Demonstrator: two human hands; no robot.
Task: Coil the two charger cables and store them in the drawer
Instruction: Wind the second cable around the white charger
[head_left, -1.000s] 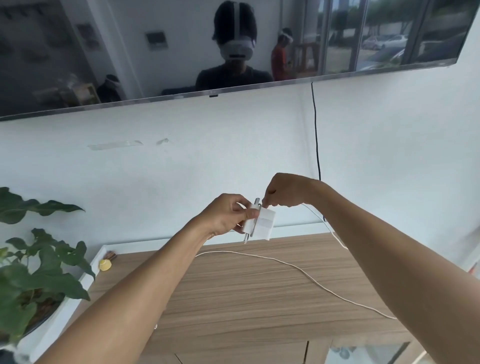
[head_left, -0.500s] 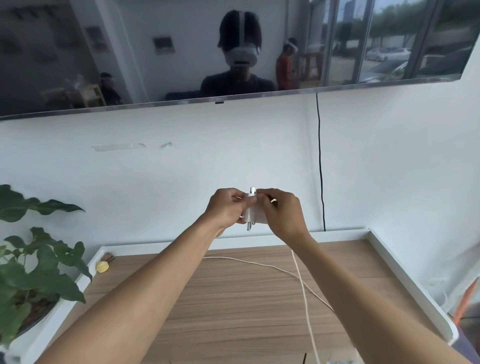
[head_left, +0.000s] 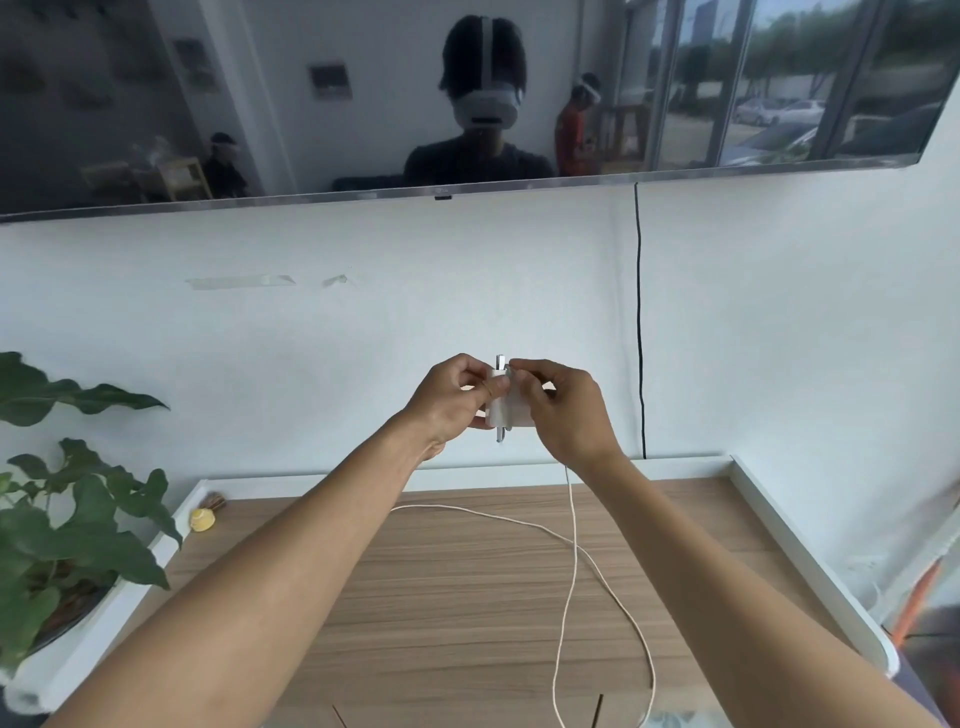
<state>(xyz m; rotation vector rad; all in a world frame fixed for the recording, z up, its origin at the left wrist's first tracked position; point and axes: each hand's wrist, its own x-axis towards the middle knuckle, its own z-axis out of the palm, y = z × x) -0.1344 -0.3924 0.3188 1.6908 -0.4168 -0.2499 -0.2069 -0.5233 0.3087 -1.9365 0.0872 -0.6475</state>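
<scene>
A white charger block (head_left: 506, 410) with two folding metal arms is held in the air above the wooden cabinet top (head_left: 441, 597). My left hand (head_left: 449, 402) grips its left side. My right hand (head_left: 566, 410) pinches the cable at the block's top right corner. The thin white cable (head_left: 571, 571) hangs down from my right hand, loops over the wood and runs off the bottom of the view. Another strand of it lies across the wood toward the left. No drawer is visible.
A potted plant (head_left: 67, 519) in a white pot stands at the left. A small yellow object (head_left: 202, 519) lies in the cabinet's back left corner. A white raised rim (head_left: 810, 561) borders the top. A black cord (head_left: 640, 322) runs down the wall under the screen (head_left: 311, 104).
My right hand has come from above the block to its right side, bringing the cable in against the block. The cable on the wood has shifted from a long diagonal into a hanging loop.
</scene>
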